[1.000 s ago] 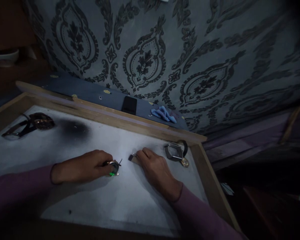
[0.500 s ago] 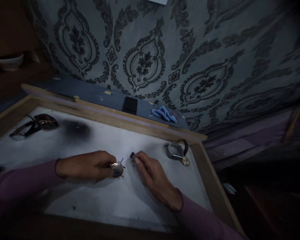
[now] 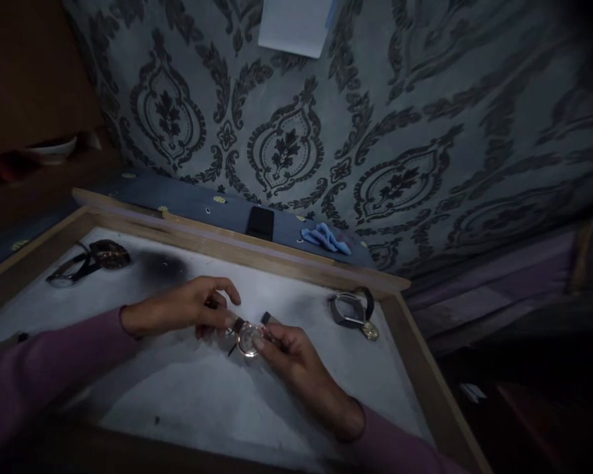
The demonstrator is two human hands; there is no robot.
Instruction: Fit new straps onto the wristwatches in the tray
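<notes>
Right hand [image 3: 301, 365] pinches a round, rose-gold metal watch [image 3: 247, 337]; left hand [image 3: 190, 306] beside it, hold unclear. Likely light, slick: grip its rim [image 3: 250, 354].

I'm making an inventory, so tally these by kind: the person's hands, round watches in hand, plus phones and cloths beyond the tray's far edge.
Left hand and right hand: 2
Round watch: 1
Phone: 1
Blue cloth: 1
Total: 5

Two hands [image 3: 200, 306] [image 3: 301, 368], one held watch [image 3: 248, 341], one dark phone [image 3: 260, 224], one blue cloth [image 3: 325, 238], one wooden-edged tray [image 3: 178, 234].
</notes>
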